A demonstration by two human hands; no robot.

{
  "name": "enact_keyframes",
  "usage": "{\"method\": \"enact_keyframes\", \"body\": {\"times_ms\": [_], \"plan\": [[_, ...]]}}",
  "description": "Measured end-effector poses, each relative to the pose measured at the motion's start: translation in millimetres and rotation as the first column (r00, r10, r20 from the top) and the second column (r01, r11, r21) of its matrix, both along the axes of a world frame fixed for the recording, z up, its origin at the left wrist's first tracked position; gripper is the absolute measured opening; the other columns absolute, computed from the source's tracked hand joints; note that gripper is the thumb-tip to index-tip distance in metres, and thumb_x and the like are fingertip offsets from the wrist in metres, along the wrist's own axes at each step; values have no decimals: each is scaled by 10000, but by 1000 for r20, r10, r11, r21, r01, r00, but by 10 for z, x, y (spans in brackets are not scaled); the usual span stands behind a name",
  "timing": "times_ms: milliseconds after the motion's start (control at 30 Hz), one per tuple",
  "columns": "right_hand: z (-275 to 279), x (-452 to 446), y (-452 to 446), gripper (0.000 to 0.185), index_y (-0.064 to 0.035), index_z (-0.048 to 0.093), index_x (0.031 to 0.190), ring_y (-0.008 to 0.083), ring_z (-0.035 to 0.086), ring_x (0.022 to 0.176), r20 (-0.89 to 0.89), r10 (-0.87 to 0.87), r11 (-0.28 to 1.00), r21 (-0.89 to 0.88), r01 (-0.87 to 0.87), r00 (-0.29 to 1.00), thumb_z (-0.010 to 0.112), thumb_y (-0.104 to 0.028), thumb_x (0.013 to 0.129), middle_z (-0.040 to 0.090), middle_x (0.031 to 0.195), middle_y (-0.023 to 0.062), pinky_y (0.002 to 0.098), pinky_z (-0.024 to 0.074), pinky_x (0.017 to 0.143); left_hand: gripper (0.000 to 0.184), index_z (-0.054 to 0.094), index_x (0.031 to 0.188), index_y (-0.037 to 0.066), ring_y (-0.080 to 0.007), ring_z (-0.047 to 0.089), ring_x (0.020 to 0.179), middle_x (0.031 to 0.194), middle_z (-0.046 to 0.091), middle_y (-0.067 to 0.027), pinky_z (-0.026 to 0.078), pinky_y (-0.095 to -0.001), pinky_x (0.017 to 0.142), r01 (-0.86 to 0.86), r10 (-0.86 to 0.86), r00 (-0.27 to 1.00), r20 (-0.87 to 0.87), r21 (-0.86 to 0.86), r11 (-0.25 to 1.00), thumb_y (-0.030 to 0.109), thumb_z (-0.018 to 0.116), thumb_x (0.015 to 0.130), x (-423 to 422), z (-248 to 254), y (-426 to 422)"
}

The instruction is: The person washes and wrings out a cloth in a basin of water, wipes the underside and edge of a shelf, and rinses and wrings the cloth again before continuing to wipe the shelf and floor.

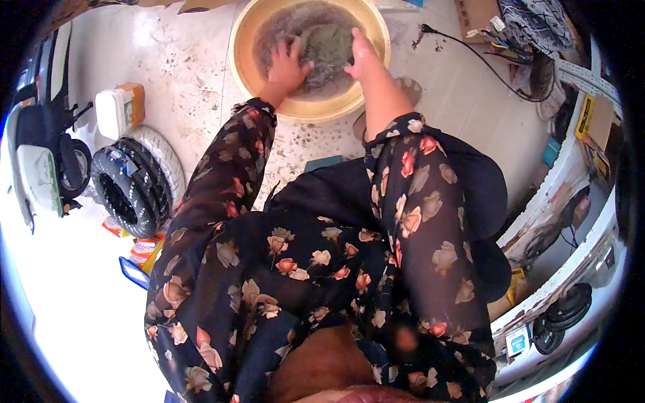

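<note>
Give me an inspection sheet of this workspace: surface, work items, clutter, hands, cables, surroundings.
Surface: pale tiled floor, with dark specks and stains.
Work items: yellowish basin of murky water, a greenish mass in it; what that is, cannot tell.
Clutter: black tyres and a white-and-orange container at left; cardboard at upper right.
Hands: left hand and right hand at the basin, fingers extended.
Cables: black cable with a plug, loose across the floor, right of the basin.
Surroundings: white-edged shelving at right, holding assorted goods.
</note>
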State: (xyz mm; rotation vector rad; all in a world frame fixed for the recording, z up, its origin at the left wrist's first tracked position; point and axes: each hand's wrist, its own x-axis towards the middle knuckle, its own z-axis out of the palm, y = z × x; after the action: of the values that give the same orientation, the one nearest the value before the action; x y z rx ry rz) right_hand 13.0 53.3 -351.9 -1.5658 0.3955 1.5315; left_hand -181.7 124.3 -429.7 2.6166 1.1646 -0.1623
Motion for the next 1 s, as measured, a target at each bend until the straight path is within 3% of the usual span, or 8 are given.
{"method": "enact_keyframes", "body": {"times_ms": [67, 167, 300, 400, 500, 600, 867, 1000], "plan": [[-9, -63, 33, 680, -225, 154, 1477, 301, 207, 1392, 22, 6, 1000, -16, -6, 1000, 426, -511, 923, 149, 1543, 69, 567, 267, 1057, 608, 404, 1379, 170, -381, 553, 1074, 1165, 558, -224, 402, -427, 1015, 204, -204, 979, -2, 73, 976, 342, 605, 831, -162, -189, -38], [204, -93, 43, 704, -255, 85, 1482, 306, 189, 1398, 45, 42, 999, 3, -42, 998, 417, -525, 922, 121, 1550, 64, 596, 280, 1042, 521, 508, 1303, 154, -341, 622, 900, 964, 636, -187, 462, -410, 947, -412, 409, 909, -87, -344, 844, 220, 621, 798, 49, -276, 240], [204, -139, 68, 683, -272, 126, 1478, 317, 196, 1390, 19, 50, 998, -37, -49, 999, 413, -541, 919, 133, 1543, 70, 638, 320, 1001, 397, 633, 1126, 27, -336, 621, 953, 1075, 635, -209, 475, -363, 850, -249, 578, 807, 119, -819, 516, 45, 489, 756, 435, 926, 214], [117, -127, 51, 638, -190, 285, 1435, 326, 357, 1301, -104, -65, 997, 44, 70, 992, 429, -536, 918, 279, 1483, 107, 587, 395, 961, 315, 645, 1039, 57, -291, 558, 972, 1089, 581, -125, 426, -354, 916, 137, 72, 886, 457, -407, 903, 61, 549, 739, 435, 1312, 10], [-654, -57, 94, 611, -95, 479, 1287, 314, 531, 1107, -455, -45, 870, 419, 258, 890, 473, -560, 891, 520, 1262, 126, 487, 459, 908, 253, 630, 1022, 47, -315, 483, 1098, 1119, 570, -130, 363, -390, 982, 206, -66, 805, 589, -173, 963, 107, 599, 778, 523, 1892, -414], [-378, -219, 214, 533, -74, 577, 1101, 261, 589, 907, -274, -148, 829, 489, 270, 950, 480, -553, 888, 610, 957, 92, 409, 480, 851, 234, 630, 982, 65, -323, 470, 1090, 1105, 571, -128, 330, -418, 987, 42, 148, 728, 669, -259, 965, 143, 654, 762, 680, 1867, -702], [25, -328, 237, 492, -77, 578, 1097, 233, 569, 950, -309, -221, 798, 489, 354, 925, 461, -516, 909, 608, 1046, 93, 390, 481, 854, 182, 559, 860, 35, -368, 539, 801, 838, 569, -165, 438, -435, 750, -212, 7, 536, 844, 126, 969, 197, 621, 803, 887, 1365, -444], [-196, -362, 206, 448, -62, 546, 1170, 273, 543, 999, -340, -303, 722, 528, 447, 890, 542, -408, 885, 583, 1083, 121, 394, 446, 912, 229, 591, 869, 17, -417, 579, 795, 806, 606, -220, 459, -483, 727, -270, 213, 639, 739, -43, 962, 240, 605, 820, 884, 1408, -316]]}}
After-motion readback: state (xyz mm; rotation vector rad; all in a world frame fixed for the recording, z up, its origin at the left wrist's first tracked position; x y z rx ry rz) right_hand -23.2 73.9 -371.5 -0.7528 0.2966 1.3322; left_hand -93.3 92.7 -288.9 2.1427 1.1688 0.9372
